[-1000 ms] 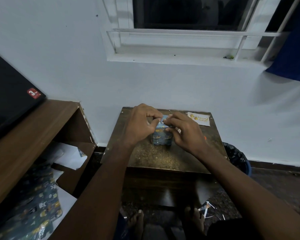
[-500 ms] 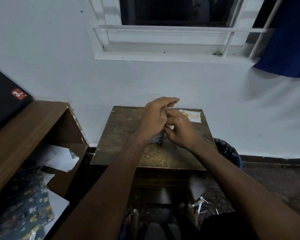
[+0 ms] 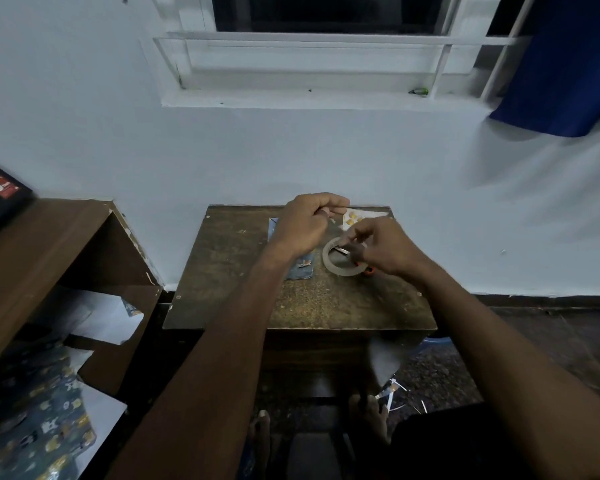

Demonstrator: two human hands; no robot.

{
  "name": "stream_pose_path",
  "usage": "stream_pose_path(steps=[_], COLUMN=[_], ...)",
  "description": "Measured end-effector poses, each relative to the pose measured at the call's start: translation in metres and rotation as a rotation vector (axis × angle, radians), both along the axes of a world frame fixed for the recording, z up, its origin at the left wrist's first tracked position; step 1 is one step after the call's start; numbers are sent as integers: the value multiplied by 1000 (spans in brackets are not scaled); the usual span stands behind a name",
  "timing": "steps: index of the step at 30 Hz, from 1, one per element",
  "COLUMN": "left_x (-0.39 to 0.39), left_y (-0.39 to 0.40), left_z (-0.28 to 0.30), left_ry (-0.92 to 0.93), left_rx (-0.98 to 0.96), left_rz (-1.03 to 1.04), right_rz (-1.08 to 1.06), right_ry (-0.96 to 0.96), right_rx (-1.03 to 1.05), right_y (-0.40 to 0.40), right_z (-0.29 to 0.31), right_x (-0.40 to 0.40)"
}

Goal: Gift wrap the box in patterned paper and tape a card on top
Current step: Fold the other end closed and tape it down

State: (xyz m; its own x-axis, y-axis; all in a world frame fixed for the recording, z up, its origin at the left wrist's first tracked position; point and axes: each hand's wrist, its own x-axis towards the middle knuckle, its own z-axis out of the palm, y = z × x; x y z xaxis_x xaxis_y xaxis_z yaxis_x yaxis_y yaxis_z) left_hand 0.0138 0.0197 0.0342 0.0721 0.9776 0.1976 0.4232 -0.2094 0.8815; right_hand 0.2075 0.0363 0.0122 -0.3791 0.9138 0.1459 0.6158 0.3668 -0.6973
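Hands have been lifted off the blue patterned wrapped box [image 3: 300,268], now under the left hand [image 3: 305,225], fingers curled on nothing seen; right hand [image 3: 383,249] fingers pinch at the translucent tape ring [image 3: 342,270], suggesting taping is next.

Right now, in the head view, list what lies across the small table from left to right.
Wrapped box → tape roll → right hand, fingers at the roll. The left hand and the card overlap these, so they are left out.
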Motion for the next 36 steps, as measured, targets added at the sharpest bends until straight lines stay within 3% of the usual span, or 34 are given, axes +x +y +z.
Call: stream_pose_path(steps=[4, 6, 8, 11, 14, 18, 22, 29, 36], left_x=[-3, -2, -2, -4, -6, -8, -10, -11, -8], left_y=[-1, -4, -6, -7, -6, -3, -1, -3, -1], left_z=[3, 4, 4, 3, 2, 2, 6, 6, 2], left_ry=[14, 55, 68, 36, 7, 34, 58, -46, -237], left_rx=[5, 15, 17, 14, 35, 62, 55, 67, 61], left_rz=[-11, -13, -14, -22, -35, -42, -49, -106, -30], right_rz=[96, 75, 67, 11, -50, 44, 75, 107, 231], right_ry=[-489, -626, -645, -481, -147, 181, 291, 307, 435], right_rx=[163, 203, 195, 125, 70, -6, -56, -137, -317], right_y=[-1, 0, 0, 3, 4, -6, -11, -6, -9], right_z=[-13, -18, -19, -10, 7, 22, 25, 22, 22], right_x=[-8, -12, -13, -5, 8, 14, 11, 10, 6])
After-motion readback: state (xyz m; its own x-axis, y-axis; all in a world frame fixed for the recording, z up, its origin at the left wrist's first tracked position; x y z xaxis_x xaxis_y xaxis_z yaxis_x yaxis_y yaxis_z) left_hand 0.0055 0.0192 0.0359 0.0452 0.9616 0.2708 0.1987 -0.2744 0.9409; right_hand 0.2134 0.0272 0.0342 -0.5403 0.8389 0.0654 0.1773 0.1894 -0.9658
